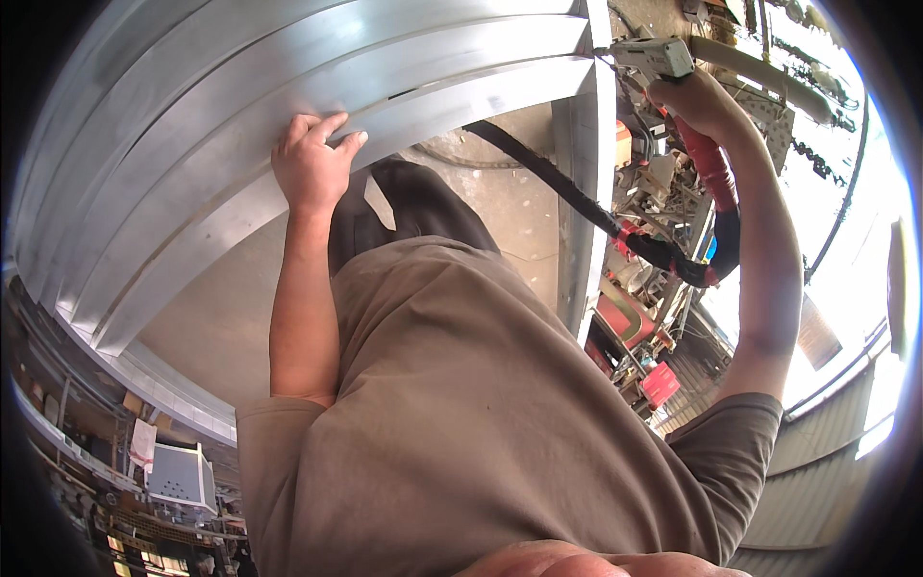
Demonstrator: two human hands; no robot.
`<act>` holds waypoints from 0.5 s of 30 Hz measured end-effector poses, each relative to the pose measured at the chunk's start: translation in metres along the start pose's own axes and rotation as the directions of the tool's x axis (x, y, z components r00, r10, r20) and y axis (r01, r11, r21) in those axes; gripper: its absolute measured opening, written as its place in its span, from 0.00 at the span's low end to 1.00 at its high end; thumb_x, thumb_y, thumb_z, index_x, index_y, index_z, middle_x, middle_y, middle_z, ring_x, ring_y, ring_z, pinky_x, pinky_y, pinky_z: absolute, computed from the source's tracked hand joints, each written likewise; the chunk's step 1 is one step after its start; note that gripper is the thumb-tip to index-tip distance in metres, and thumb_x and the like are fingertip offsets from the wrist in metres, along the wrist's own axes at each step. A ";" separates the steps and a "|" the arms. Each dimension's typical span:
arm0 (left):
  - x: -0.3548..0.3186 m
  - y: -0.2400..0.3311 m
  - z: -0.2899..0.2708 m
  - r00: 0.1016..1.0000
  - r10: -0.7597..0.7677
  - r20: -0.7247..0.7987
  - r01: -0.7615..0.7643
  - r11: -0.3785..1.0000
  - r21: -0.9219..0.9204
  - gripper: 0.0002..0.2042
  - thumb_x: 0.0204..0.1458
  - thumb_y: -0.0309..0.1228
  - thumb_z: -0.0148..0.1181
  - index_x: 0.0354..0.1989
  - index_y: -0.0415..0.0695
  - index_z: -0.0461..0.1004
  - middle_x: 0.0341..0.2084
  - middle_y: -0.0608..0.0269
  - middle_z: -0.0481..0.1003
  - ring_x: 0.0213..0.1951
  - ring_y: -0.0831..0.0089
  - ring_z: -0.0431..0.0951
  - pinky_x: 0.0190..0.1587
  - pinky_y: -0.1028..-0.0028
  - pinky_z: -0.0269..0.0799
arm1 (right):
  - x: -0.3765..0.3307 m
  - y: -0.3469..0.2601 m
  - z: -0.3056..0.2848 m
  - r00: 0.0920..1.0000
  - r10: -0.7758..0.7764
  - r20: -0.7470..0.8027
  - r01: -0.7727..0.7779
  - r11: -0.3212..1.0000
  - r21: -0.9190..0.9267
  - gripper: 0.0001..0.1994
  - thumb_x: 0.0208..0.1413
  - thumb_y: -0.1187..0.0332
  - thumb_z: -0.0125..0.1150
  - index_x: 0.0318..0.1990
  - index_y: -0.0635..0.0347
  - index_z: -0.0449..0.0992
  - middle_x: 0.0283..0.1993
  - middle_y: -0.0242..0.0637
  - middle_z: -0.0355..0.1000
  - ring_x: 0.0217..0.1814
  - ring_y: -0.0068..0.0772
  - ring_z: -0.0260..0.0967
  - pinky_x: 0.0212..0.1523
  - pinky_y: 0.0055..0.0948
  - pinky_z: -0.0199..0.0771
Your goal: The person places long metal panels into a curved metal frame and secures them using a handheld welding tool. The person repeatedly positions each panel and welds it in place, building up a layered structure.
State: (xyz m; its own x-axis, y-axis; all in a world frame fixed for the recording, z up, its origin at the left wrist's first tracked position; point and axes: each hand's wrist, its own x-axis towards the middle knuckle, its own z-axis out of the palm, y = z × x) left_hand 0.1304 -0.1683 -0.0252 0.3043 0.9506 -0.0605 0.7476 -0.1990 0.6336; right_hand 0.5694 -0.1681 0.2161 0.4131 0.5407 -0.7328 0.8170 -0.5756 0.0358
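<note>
A pale grey handheld welding gun is gripped by my right hand, raised at the far right. Its nozzle points left, to where the metal slats meet an upright metal post. A thick hose, sleeved in red and black, hangs from the gun's grip and loops back to the left. My left hand lies on the lower edge of a silvery metal slat, thumb and fingers apart. Whether the nozzle touches the metal is too small to tell.
Several curved-looking parallel slats form a large metal frame before me. Beyond the post stand cluttered tools and a red chair-like item. Concrete floor shows under the frame. A grey-white box and shelving are at the lower left.
</note>
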 end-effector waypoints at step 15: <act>-0.001 -0.001 -0.001 1.000 -0.014 0.014 0.014 0.999 0.030 0.18 0.42 0.45 0.78 0.41 0.53 0.88 0.35 0.70 0.77 0.39 0.66 0.79 0.47 0.62 0.74 | 0.036 -0.028 -0.001 0.992 0.070 0.106 -0.064 0.996 -0.062 0.17 0.54 0.59 0.61 0.42 0.66 0.80 0.29 0.35 0.76 0.23 0.27 0.76 0.26 0.31 0.78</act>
State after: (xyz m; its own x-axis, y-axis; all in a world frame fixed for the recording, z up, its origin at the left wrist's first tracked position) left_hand 0.1287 -0.1684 -0.0253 0.3024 0.9498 -0.0805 0.7688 -0.1931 0.6097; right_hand 0.5617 -0.1319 0.1896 0.4247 0.4309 -0.7962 0.8123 -0.5697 0.1250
